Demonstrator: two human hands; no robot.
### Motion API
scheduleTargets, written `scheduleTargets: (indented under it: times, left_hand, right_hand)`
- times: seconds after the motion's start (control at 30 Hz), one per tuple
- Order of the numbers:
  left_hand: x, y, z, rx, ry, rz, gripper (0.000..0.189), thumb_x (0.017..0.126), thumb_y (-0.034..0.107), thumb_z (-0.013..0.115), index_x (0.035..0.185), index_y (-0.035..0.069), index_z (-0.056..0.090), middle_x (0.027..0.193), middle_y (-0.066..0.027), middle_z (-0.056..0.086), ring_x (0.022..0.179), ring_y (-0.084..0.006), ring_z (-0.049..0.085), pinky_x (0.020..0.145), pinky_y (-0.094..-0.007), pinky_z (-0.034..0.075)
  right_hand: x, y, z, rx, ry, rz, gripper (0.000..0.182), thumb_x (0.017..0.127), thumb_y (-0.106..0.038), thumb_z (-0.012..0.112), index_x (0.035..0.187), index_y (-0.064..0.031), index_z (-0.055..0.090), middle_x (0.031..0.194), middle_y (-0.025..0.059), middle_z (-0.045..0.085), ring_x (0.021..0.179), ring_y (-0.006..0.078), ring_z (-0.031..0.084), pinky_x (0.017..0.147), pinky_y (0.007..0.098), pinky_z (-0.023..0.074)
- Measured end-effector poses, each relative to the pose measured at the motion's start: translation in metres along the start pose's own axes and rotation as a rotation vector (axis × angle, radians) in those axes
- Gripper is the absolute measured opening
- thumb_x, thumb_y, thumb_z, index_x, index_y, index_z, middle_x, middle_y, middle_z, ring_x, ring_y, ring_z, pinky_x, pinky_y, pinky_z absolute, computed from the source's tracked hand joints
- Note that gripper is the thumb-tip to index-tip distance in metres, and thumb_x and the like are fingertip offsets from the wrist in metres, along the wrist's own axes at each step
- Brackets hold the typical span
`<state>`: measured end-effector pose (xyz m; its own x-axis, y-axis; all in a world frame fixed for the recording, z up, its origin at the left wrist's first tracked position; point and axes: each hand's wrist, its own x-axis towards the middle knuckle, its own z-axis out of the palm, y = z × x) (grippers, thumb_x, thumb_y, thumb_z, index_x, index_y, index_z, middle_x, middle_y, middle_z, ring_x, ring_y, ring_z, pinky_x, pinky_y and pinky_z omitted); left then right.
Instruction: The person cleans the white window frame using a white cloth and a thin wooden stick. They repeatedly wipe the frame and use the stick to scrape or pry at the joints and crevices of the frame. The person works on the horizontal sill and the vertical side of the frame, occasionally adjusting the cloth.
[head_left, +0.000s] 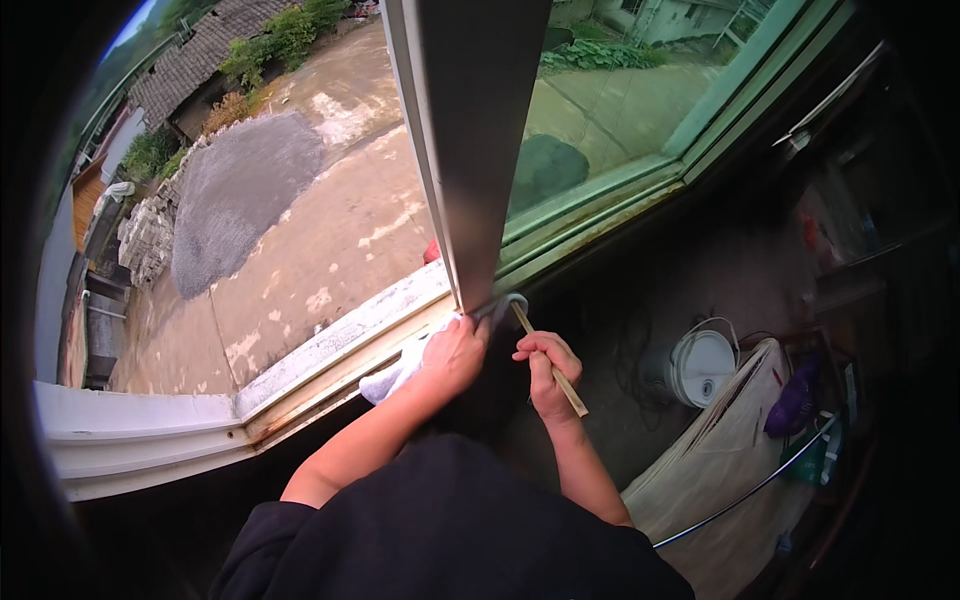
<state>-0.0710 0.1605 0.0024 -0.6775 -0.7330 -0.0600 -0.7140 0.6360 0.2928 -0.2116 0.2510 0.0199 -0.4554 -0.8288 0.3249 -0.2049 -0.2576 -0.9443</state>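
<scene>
My left hand (456, 352) grips a pale cloth (394, 377) at the foot of the dark window upright (480, 165). One end of the cloth hangs over the window track (360, 334), under my left wrist. My right hand (553, 367) is closed around a thin wooden stick (570, 391). The stick's upper end meets a greyish fold of cloth beside the upright. Whether this fold belongs to the same piece is partly hidden by my left fingers. The sill and track show brown stains.
To the right is a green-tinted pane (607, 120). A white bucket (703, 367) stands on the dark floor, near a large pale sheet-like stack (712, 457) and a purple item (793, 405). Outside lie a gravel heap (240, 195) and stacked blocks (150, 236).
</scene>
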Motion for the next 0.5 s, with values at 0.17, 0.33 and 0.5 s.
scheduleTargets:
  times: [0.17, 0.33, 0.5]
  left_hand:
    - [-0.022, -0.018, 0.003, -0.055, 0.144, 0.045, 0.027, 0.079, 0.018, 0.064, 0.103, 0.008, 0.062, 0.091, -0.0154, 0.056, 0.076, -0.0322, 0.064, 0.059, -0.042, 0.053]
    - [-0.052, -0.049, -0.032, -0.123, 0.406, 0.107, 0.017, 0.076, 0.011, 0.074, 0.089, 0.008, 0.064, 0.088, -0.0108, 0.056, 0.066, -0.0286, 0.06, 0.056, -0.038, 0.05]
    - [-0.088, -0.108, -0.099, -0.254, 0.49, -0.122, 0.01, 0.08, 0.011, 0.073, 0.084, 0.005, 0.066, 0.079, -0.0107, 0.059, 0.068, -0.0297, 0.061, 0.058, -0.0371, 0.049]
  right_hand:
    - [0.005, 0.014, 0.011, -0.093, -0.064, -0.058, 0.018, 0.082, 0.008, 0.043, 0.084, 0.0054, 0.061, 0.085, 0.0131, 0.063, 0.066, 0.019, 0.065, 0.063, 0.0272, 0.0538]
    - [0.003, 0.021, 0.018, -0.152, -0.038, -0.15, 0.013, 0.078, 0.01, 0.046, 0.077, 0.0037, 0.058, 0.074, 0.0151, 0.061, 0.062, 0.0267, 0.061, 0.057, 0.0325, 0.0515]
    - [0.013, 0.008, 0.022, -0.096, -0.065, -0.027, 0.015, 0.081, 0.009, 0.044, 0.08, 0.0053, 0.059, 0.078, 0.0133, 0.063, 0.06, 0.0212, 0.063, 0.057, 0.0287, 0.0538]
